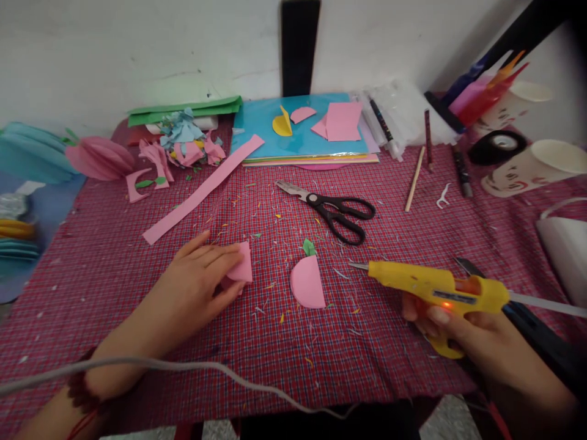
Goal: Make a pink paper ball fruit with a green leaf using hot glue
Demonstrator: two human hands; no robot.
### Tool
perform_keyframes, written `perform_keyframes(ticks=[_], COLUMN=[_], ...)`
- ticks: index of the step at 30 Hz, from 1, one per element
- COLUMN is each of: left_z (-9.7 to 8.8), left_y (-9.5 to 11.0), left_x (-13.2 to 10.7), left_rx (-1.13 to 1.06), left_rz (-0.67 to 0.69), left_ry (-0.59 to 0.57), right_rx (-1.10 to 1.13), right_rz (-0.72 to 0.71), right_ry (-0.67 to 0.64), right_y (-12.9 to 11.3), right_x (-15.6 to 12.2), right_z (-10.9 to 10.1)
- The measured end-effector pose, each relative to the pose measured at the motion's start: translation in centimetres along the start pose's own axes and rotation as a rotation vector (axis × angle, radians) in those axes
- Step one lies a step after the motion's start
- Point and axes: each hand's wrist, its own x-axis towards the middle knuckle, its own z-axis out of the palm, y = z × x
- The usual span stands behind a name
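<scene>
My left hand [197, 284] lies on the red checked cloth [114, 275] with its fingers pinched round a folded pink paper piece [242, 265]. My right hand [472, 336] grips a yellow glue gun [435, 290]; its nozzle points left and a small orange light glows on its body. Between the hands lies a pink paper half-circle with a green leaf [307, 281], a short way left of the nozzle tip and untouched by either hand.
Black-handled scissors [334, 211] lie behind the half-circle. A long pink paper strip [204, 189], paper scraps [183, 143], a stack of coloured sheets [302, 131], pens, a wooden stick [415, 178], tape [498, 146] and paper cups [532, 168] line the back. A grey cord [183, 366] crosses the front.
</scene>
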Motion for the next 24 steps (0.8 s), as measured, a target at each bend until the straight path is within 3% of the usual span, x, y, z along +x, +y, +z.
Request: perform_keyframes(ticks=[9,14,19,24], left_z=[0.1,0.3,-0.2,0.2], left_y=[1.6,-0.1,-1.8,-1.4], left_x=[0.5,0.3,0.1,0.2], left_rx=[0.033,-0.068,-0.229,-0.314], left_rz=[-0.060,-0.068,-0.087,-0.189], left_ry=[0.054,0.076,0.011,0.138], right_rx=[-0.022,-0.010,-0.006,-0.003], right_rz=[-0.046,-0.029,0.013,-0.012], right_ry=[-0.019,-0.037,-0.051,-0.052], right_y=[-0.2,0.1,0.3,0.9], right_x=[-0.1,-0.1,-0.2,0.0], right_z=[-0.1,-0.1,-0.3,-0.3])
